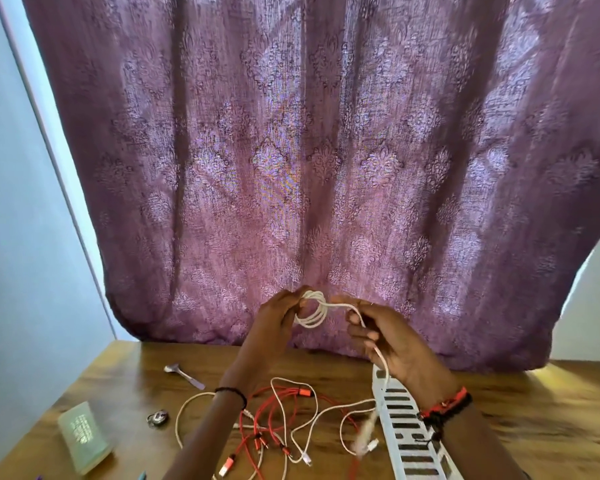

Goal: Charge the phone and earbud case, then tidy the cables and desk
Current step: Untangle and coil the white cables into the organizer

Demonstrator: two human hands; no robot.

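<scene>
My left hand (pixel 278 318) holds a small coil of white cable (pixel 313 310) raised above the desk, fingers curled round the loops. My right hand (pixel 388 336) grips the same cable's loose run, which trails down past the palm to a blurred white plug (pixel 362 438). On the wooden desk (pixel 534 427) below lies a tangle of red cables (pixel 274 427) and white cables (pixel 302 414). No phone or earbud case that I can identify is in view.
A white slotted plastic tray (pixel 409 441) lies under my right wrist. A pale green case (pixel 84 436) sits at the front left, with a small metal ring object (pixel 157 418) and a metal spoon (pixel 184 374) nearby. A purple curtain (pixel 309 150) hangs behind the desk.
</scene>
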